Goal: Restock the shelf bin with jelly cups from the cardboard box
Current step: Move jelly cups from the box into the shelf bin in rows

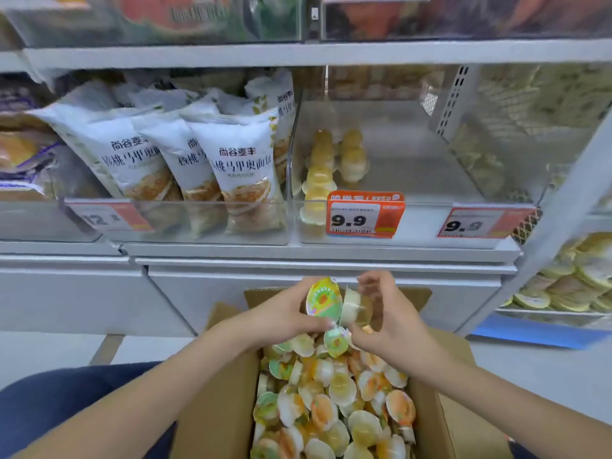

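Jelly cups (337, 304) between both hands' fingers (308, 289) (above the cardboard box (212, 409))

Bare forearms, no sleeves, dark navy trousers (66, 399) over the lap

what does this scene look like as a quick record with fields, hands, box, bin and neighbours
left hand: left hand holds a jelly cup, lid facing the camera
right hand: right hand holds another cup beside it
box: cardboard box open, heaped with loose cups
bin: clear shelf bin holds a few stacked cups at its left
price tag: 9.9 tag on bin front
neighbour: bread bags in left bin
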`<state>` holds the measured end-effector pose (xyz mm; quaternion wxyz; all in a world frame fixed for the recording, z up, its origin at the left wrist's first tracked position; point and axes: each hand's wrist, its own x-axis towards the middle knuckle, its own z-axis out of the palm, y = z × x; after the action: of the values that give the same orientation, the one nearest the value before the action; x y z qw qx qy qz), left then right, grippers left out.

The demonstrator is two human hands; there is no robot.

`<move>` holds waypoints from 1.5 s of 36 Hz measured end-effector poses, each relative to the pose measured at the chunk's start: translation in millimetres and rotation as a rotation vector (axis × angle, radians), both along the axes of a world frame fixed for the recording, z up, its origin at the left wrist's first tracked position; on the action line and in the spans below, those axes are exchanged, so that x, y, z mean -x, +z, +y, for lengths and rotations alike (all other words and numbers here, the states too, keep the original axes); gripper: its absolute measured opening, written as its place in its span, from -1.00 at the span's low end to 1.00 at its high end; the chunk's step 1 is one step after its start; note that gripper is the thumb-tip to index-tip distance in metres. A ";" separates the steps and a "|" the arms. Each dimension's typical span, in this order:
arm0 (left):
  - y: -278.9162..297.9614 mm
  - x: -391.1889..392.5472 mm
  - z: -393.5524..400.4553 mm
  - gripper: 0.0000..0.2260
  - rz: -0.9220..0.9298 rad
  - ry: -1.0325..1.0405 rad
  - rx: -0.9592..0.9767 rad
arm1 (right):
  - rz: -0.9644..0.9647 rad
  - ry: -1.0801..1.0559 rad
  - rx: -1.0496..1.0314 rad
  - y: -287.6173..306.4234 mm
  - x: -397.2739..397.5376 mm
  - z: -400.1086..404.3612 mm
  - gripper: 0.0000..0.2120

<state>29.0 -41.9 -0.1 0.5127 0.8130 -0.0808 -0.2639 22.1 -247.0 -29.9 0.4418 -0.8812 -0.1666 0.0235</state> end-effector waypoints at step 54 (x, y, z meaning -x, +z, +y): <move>47.6 12.7 -29.7 -0.72 0.511 0.116 0.679 | -0.009 0.317 0.001 91.8 -11.8 -15.5 -0.42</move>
<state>16.2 -71.6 47.5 0.7688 0.5097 0.0126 -0.3860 33.9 -262.5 61.9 0.4315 -0.8441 -0.3056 0.0889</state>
